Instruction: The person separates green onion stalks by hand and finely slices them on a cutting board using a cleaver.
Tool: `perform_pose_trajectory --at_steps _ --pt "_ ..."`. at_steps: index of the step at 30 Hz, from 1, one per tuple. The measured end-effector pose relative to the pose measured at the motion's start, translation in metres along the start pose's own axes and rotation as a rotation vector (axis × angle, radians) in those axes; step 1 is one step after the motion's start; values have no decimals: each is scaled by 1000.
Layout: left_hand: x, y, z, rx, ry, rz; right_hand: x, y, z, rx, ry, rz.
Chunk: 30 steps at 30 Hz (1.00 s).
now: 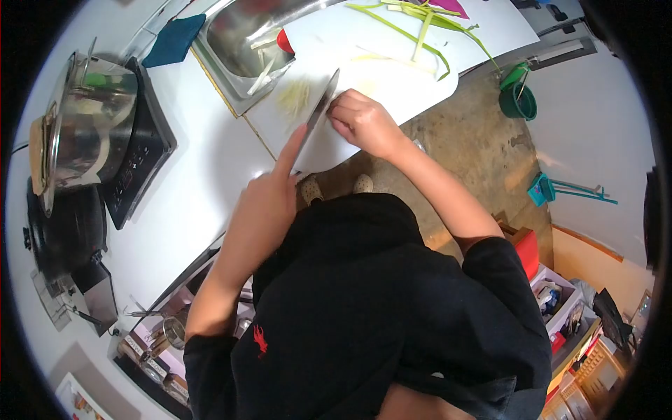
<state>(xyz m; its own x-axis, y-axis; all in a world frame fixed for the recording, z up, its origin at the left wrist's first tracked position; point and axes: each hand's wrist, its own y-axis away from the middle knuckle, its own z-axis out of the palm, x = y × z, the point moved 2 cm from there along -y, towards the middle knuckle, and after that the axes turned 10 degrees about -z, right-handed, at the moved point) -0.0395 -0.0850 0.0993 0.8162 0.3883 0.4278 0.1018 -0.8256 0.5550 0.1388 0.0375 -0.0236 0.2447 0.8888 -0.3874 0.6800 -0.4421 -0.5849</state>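
Note:
My left hand is closed round the handle of a kitchen knife, index finger stretched along the blade. The blade rests at or just above the white cutting board, close to my right fingertips. My right hand is curled on the board with its fingers tucked in; whatever it holds is hidden beneath them. Left of the blade lies a small heap of thin pale-yellow shreds. Long green onions are spread across the far part of the board.
A steel sink adjoins the board, with pale scraps at its corner. On the left, a large steel pot stands by a black induction cooker. A teal cloth lies beside the sink. A green bucket is at right.

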Motion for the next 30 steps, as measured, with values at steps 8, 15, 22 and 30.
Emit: perform_pose_trajectory --at_steps 8,15,22,30 --pt "-47 62 -15 18 88 95 -2 -2 -1 35 -13 12" --pt "8 -11 -1 6 28 62 0 -2 -1 11 28 -3" --pt "-48 35 15 24 -21 106 -1 -2 -3 15 -17 31" --pt "-26 25 -11 2 111 74 -2 0 -1 44 28 6"
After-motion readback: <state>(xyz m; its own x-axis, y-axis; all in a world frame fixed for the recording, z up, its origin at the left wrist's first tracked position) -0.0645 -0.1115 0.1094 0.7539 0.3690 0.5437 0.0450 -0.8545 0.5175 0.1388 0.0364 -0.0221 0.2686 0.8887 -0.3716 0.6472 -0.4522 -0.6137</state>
